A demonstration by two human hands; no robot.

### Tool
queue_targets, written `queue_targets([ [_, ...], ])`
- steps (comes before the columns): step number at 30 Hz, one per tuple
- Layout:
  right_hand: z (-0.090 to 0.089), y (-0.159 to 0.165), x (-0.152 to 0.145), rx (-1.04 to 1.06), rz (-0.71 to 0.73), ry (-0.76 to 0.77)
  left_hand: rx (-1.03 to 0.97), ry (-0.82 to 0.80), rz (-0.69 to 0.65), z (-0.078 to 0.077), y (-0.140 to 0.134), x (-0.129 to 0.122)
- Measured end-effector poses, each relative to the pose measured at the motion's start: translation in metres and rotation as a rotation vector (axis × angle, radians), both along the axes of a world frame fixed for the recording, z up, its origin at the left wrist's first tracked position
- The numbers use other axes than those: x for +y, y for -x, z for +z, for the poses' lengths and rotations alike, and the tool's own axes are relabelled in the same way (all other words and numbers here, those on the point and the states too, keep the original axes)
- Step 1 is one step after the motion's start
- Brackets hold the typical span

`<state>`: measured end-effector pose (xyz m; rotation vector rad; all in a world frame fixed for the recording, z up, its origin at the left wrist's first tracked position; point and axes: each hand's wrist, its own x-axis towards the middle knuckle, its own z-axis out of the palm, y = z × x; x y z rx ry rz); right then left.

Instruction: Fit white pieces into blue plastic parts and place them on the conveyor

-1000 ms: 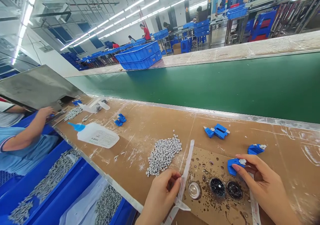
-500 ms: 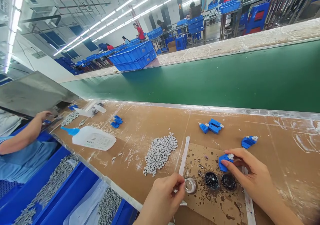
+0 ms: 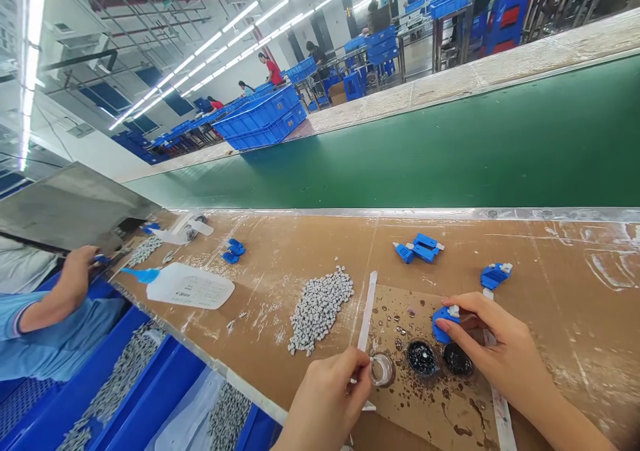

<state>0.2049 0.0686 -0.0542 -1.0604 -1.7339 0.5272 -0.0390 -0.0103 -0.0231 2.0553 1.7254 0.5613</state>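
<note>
- The right hand (image 3: 505, 347) is pinching a blue block (image 3: 443, 327) between thumb and forefinger; the grip is closing firmly on its sides.
- The block is showing an angular blue body with a white tip (image 3: 453, 311) and is sitting right of lower centre in the frame, just above two dark-filled cups (image 3: 421, 358).
- The left hand (image 3: 327, 391) is holding thumb and forefinger close together at the left edge of a clear cup (image 3: 384, 369); whether it is gripping anything cannot be told.
- A cardboard sheet (image 3: 415, 414) is lying under the cups, bearing dark spatters, with white tape (image 3: 369, 311) running along its left edge.
- Similar blue parts (image 3: 425, 247) are lying right of centre, above the sheet.
- A pile of pale grey pieces (image 3: 321, 309) is resting near lower centre on the brown work surface (image 3: 260, 344), which is showing whitish scuffs.
- A white bottle (image 3: 193, 285) with a blue nozzle is lying at left.
- A green belt (image 3: 425, 151) is spanning the frame behind; blue crates (image 3: 260, 121) are standing beyond, under strip lights (image 3: 220, 37) at upper left.
- A co-worker's arm (image 3: 65, 297) is extending at far left.
</note>
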Motion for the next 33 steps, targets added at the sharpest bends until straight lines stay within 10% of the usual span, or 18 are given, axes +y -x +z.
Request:
queue_targets([
  [17, 0.002, 0.002, -0.002, 0.19, 0.067, 0.298, -0.026, -0.14, 0.032, 0.006, 0.003, -0.002],
  [27, 0.017, 0.031, -0.051, 0.564, 0.182, 0.631, -0.579, -0.192, -0.01, 0.028, -0.04, 0.009],
  [33, -0.001, 0.026, -0.043, 0.5, 0.424, 0.487, -0.608, -0.145, -0.041, 0.022, -0.046, 0.009],
])
